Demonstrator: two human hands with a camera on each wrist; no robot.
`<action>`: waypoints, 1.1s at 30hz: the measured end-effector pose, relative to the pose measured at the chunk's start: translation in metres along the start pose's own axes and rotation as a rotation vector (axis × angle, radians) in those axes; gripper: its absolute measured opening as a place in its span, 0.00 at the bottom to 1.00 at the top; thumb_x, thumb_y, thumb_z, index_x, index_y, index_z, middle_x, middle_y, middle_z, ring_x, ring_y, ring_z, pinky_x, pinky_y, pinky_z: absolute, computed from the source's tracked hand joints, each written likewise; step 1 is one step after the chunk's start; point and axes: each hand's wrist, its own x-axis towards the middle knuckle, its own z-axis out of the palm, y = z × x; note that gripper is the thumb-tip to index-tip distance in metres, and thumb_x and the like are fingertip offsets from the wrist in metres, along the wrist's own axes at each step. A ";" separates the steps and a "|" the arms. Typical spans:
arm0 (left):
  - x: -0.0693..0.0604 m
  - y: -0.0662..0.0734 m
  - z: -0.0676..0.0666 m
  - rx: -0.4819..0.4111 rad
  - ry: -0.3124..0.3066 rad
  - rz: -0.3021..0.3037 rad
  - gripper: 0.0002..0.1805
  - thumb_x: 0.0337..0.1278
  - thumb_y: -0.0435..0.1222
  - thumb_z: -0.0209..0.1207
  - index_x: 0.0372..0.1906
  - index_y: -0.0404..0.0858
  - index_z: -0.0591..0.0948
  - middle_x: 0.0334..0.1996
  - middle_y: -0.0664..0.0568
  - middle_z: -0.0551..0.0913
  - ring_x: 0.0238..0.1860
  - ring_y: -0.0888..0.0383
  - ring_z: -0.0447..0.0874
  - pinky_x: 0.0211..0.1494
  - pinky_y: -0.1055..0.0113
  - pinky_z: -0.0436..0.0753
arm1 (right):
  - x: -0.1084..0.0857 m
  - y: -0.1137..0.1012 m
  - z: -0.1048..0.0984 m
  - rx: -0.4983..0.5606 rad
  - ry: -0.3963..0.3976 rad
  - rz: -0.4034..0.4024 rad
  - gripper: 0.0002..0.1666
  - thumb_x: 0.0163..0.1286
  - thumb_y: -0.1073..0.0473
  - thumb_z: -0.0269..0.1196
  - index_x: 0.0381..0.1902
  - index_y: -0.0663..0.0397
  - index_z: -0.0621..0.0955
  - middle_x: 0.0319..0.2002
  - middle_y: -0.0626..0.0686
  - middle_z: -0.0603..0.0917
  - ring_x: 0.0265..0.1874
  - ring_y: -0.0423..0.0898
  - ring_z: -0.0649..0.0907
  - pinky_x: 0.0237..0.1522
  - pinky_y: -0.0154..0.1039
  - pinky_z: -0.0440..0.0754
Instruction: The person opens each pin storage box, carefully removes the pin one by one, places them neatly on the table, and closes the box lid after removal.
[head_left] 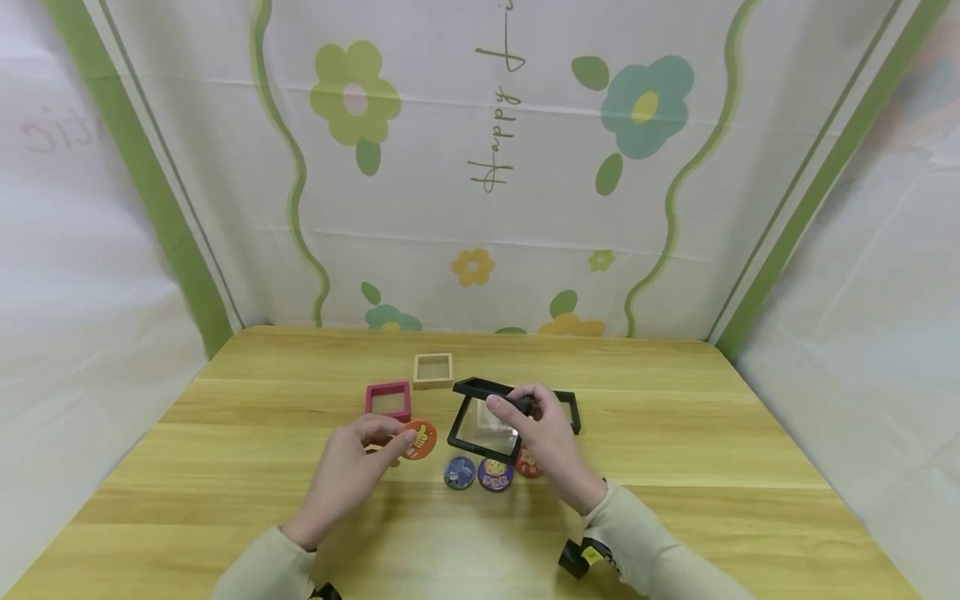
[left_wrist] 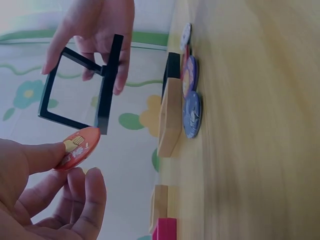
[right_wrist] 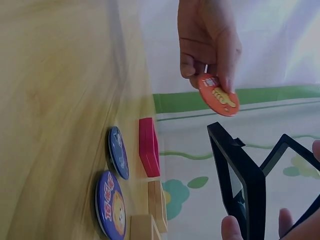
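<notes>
Between the thumb and fingers of my left hand [head_left: 345, 471] is a round orange-red badge [head_left: 424, 440] with a yellow thumbs-up hand printed on it, raised above the table. My right hand [head_left: 553, 446] grips a black hinged display frame [right_wrist: 256, 185], its two halves spread apart at an angle. Clear film seems to span the frame. In the left wrist view, the badge [left_wrist: 77, 149] is close to the frame's lower corner; the right wrist view shows a gap between them. A blue badge [head_left: 459, 472], a purple badge [head_left: 495, 475] and a red badge [head_left: 528, 463] lie below the frame.
Toward the back of the wooden table [head_left: 675, 417] lie a pink square frame [head_left: 388, 387] and a light wooden frame [head_left: 433, 384]. Another wooden frame [left_wrist: 171, 117] sits behind the badges. A black frame [head_left: 574, 414] lies partly behind my right hand. A printed curtain [head_left: 480, 217] hangs behind.
</notes>
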 end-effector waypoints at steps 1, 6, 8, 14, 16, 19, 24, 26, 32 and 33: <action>0.002 -0.001 0.000 0.015 -0.009 -0.009 0.05 0.60 0.39 0.67 0.36 0.41 0.86 0.30 0.56 0.84 0.30 0.54 0.83 0.34 0.65 0.82 | 0.001 -0.001 -0.002 -0.004 0.004 0.001 0.22 0.64 0.48 0.70 0.44 0.57 0.76 0.42 0.57 0.73 0.37 0.51 0.72 0.38 0.41 0.72; 0.009 -0.005 -0.001 0.076 -0.053 -0.074 0.03 0.59 0.36 0.68 0.33 0.41 0.87 0.29 0.55 0.84 0.28 0.56 0.83 0.31 0.65 0.81 | 0.004 -0.005 -0.008 0.002 0.028 0.006 0.23 0.64 0.48 0.69 0.45 0.58 0.75 0.38 0.57 0.75 0.37 0.54 0.74 0.36 0.40 0.74; 0.010 -0.006 -0.002 0.094 -0.072 -0.095 0.03 0.59 0.36 0.68 0.33 0.40 0.87 0.28 0.55 0.84 0.27 0.56 0.83 0.30 0.65 0.81 | 0.006 -0.008 -0.011 0.014 0.041 0.008 0.24 0.65 0.48 0.69 0.45 0.59 0.75 0.40 0.58 0.76 0.40 0.55 0.75 0.39 0.41 0.75; 0.015 -0.013 0.002 0.134 -0.135 -0.168 0.06 0.60 0.38 0.67 0.31 0.41 0.87 0.25 0.55 0.83 0.29 0.56 0.81 0.31 0.63 0.78 | 0.010 -0.013 -0.017 0.056 0.046 0.019 0.24 0.66 0.48 0.68 0.47 0.60 0.73 0.47 0.60 0.77 0.47 0.58 0.78 0.47 0.46 0.77; 0.015 -0.016 0.003 0.139 -0.152 -0.185 0.06 0.60 0.37 0.67 0.30 0.40 0.87 0.26 0.54 0.83 0.30 0.56 0.81 0.33 0.62 0.79 | 0.010 -0.014 -0.019 0.056 0.039 0.024 0.24 0.66 0.48 0.68 0.47 0.59 0.73 0.48 0.60 0.77 0.48 0.58 0.78 0.49 0.48 0.77; 0.017 -0.020 0.006 0.148 -0.168 -0.207 0.04 0.57 0.36 0.68 0.31 0.39 0.86 0.29 0.53 0.83 0.32 0.56 0.81 0.35 0.62 0.80 | 0.010 -0.015 -0.020 0.050 0.028 0.028 0.25 0.66 0.46 0.68 0.48 0.58 0.73 0.49 0.60 0.76 0.48 0.58 0.78 0.50 0.49 0.76; 0.020 -0.027 0.010 0.130 -0.193 -0.241 0.04 0.55 0.34 0.69 0.33 0.39 0.85 0.31 0.51 0.82 0.31 0.56 0.81 0.34 0.62 0.80 | 0.010 -0.015 -0.020 0.038 0.024 0.031 0.27 0.65 0.45 0.68 0.49 0.58 0.73 0.49 0.60 0.76 0.48 0.58 0.77 0.50 0.49 0.76; 0.021 -0.029 0.011 0.114 -0.202 -0.248 0.05 0.54 0.34 0.69 0.33 0.37 0.84 0.31 0.50 0.82 0.30 0.55 0.82 0.33 0.61 0.81 | 0.009 -0.015 -0.021 0.034 0.021 0.032 0.28 0.65 0.44 0.68 0.50 0.57 0.73 0.50 0.60 0.76 0.48 0.59 0.77 0.50 0.50 0.76; 0.022 -0.031 0.016 0.087 -0.212 -0.271 0.08 0.52 0.31 0.70 0.35 0.34 0.83 0.31 0.48 0.82 0.27 0.55 0.84 0.32 0.61 0.83 | 0.009 -0.016 -0.021 0.042 0.012 0.024 0.27 0.65 0.45 0.68 0.50 0.57 0.73 0.50 0.60 0.75 0.50 0.63 0.76 0.50 0.50 0.76; 0.022 -0.031 0.017 0.079 -0.211 -0.275 0.09 0.52 0.31 0.70 0.36 0.33 0.83 0.31 0.48 0.82 0.27 0.55 0.84 0.32 0.61 0.84 | 0.009 -0.016 -0.021 0.044 0.013 0.021 0.27 0.65 0.45 0.68 0.49 0.57 0.73 0.50 0.60 0.75 0.49 0.62 0.76 0.50 0.51 0.76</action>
